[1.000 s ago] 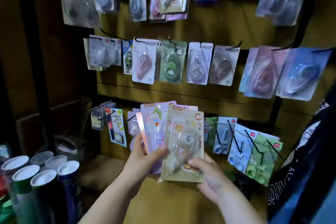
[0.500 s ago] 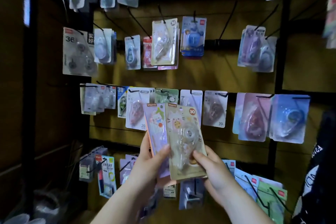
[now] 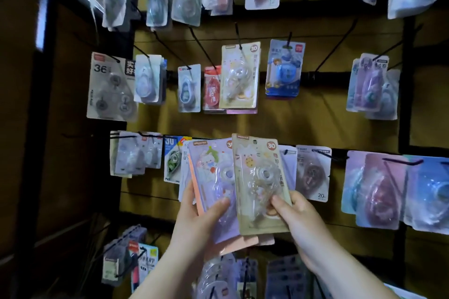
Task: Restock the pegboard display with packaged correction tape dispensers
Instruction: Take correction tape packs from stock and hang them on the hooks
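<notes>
Stationery shop, sales wall: rows of carded correction tape dispensers (image 3: 239,75) hang from black wire hooks (image 3: 201,48) on a brown display panel (image 3: 315,124), often several packs deep on a peg. The printed retail cards carry bold figures, among them a grey card marked "36" (image 3: 109,87) and others marked "30" and "20". Brands and colours sit side by side in tiers. Lower left, in dim light, what appear to be other carded stationery goods (image 3: 143,262) hang the same way.

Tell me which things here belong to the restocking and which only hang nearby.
Job: beige pack, pinched by right hand; purple pack, held in left hand; matching pack hung above.
Nearby: pack marked 36; red pack; blue pack.
</notes>
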Motion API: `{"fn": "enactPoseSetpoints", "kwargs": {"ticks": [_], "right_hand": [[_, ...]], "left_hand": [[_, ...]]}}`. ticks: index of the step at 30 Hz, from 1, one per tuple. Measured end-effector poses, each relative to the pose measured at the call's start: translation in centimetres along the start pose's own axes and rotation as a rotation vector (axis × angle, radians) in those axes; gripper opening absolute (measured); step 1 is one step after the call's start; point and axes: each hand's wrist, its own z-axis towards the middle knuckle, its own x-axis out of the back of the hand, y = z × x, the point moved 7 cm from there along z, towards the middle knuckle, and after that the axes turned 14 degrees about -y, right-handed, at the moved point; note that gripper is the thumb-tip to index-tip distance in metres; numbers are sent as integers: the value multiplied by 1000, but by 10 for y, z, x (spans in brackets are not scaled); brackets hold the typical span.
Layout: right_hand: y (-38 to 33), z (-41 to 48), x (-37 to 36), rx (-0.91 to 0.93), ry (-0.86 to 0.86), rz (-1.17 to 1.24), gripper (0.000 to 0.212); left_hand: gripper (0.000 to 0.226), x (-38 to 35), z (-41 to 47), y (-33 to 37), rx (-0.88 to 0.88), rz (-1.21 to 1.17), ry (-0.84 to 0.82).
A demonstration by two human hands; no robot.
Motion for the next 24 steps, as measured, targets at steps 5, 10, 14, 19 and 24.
{"fn": "enactPoseSetpoints", "kwargs": {"ticks": [5,10,14,19,24], "right_hand": [[7,-2,-12,-62,-75,-7,13],[3,-9,-18,-58,-104,3,17],[-10,-9,-24,-45,-126,97,18],[-9,-3,-45,-96,-178,346,20],[-18,-2,-58,-51,-214,436,21]], "left_hand": [[68,15,-5,-4,31,-70,-42],[65,27,-22,0,23,-34,-28],[76,34,-32,18,-18,36,39],[66,39,-38,36,-61,99,79],[80,42,-37,51,-85,108,45]]}}
